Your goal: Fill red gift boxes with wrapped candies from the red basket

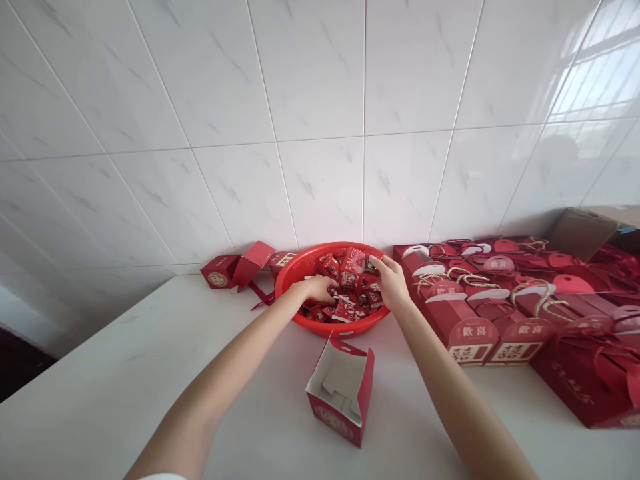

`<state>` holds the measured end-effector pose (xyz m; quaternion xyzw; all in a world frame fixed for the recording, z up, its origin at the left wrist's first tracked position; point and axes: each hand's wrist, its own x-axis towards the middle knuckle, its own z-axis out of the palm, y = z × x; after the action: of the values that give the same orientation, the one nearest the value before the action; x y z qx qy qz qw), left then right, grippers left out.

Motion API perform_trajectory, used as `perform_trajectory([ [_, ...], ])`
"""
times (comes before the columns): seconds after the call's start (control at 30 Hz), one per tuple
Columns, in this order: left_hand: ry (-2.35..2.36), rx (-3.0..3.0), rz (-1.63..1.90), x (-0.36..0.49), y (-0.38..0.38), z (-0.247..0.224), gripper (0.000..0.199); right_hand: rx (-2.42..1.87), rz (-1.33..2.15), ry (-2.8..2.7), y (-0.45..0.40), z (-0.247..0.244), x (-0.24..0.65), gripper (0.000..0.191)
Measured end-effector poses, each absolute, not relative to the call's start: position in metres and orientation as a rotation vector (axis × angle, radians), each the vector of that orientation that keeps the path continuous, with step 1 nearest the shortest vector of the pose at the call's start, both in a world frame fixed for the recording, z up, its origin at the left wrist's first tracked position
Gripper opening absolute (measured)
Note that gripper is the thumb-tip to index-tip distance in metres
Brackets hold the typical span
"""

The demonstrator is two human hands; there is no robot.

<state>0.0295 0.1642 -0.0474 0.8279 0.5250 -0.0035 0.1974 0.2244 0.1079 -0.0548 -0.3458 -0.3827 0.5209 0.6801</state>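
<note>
A round red plastic basket [283,287] stands against the wall, filled with small red printed candy packets [353,280]. My left hand [320,289] is inside it at the left, fingers curled down among the packets; the fingertips are partly hidden, so what they grip cannot be made out. Over the basket's right rim, my right hand [391,280] has its fingers apart, with the fingertips close to the packets at that side. In front of the basket an open red cardboard gift box [343,393] stands on the white tabletop [240,413], its pale inside showing only folded bottom flaps.
Many red gift boxes [467,330] with rope handles crowd the right side. A larger dark-red box with ribbon [575,380] sits nearer me. Loose red boxes [220,272] lie left of the basket. A brown carton [583,230] is at far right; behind is a tiled wall [325,180].
</note>
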Motion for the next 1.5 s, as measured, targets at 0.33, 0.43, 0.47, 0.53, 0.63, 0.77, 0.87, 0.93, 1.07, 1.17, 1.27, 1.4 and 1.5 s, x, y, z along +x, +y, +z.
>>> perform_trajectory([
  [0.33,1.250,2.329,0.303,0.027,0.168,-0.049,0.027,-0.775,1.156,-0.866,0.109,-0.057,0.223,0.042],
  [0.43,1.231,2.287,0.463,0.026,0.170,-0.047,0.035,-0.767,1.171,-0.856,0.109,-0.056,0.222,0.041],
  [0.47,1.232,2.269,0.518,0.025,0.171,-0.046,0.035,-0.765,1.173,-0.851,0.109,-0.056,0.222,0.040],
  [0.53,1.234,2.243,0.605,0.025,0.172,-0.047,0.035,-0.766,1.174,-0.838,0.109,-0.056,0.222,0.039],
  [0.63,1.226,2.230,0.695,0.024,0.173,-0.049,0.037,-0.767,1.172,-0.829,0.108,-0.055,0.222,0.038],
  [0.77,1.305,2.276,0.741,0.024,0.172,-0.049,0.045,-0.770,1.154,-0.836,0.108,-0.055,0.222,0.037],
  [0.87,1.439,2.330,0.690,0.024,0.171,-0.048,0.047,-0.770,1.143,-0.808,0.108,-0.055,0.222,0.036],
  [0.93,1.488,2.349,0.671,0.024,0.170,-0.046,0.045,-0.768,1.133,-0.806,0.109,-0.056,0.222,0.034],
  [1.07,1.463,2.395,0.526,0.026,0.166,-0.045,0.042,-0.780,1.122,-0.824,0.110,-0.057,0.222,0.034],
  [1.17,1.390,2.383,0.258,0.027,0.163,-0.048,0.035,-0.779,1.123,-0.828,0.110,-0.058,0.222,0.034],
  [1.27,1.389,2.351,0.033,0.026,0.165,-0.054,0.032,-0.770,1.131,-0.827,0.111,-0.059,0.223,0.034],
  [1.4,1.467,2.344,-0.048,0.022,0.173,-0.061,0.047,-0.776,1.127,-0.845,0.111,-0.060,0.224,0.036],
  [1.5,1.499,2.346,-0.046,0.018,0.178,-0.061,0.055,-0.790,1.126,-0.858,0.112,-0.060,0.224,0.039],
])
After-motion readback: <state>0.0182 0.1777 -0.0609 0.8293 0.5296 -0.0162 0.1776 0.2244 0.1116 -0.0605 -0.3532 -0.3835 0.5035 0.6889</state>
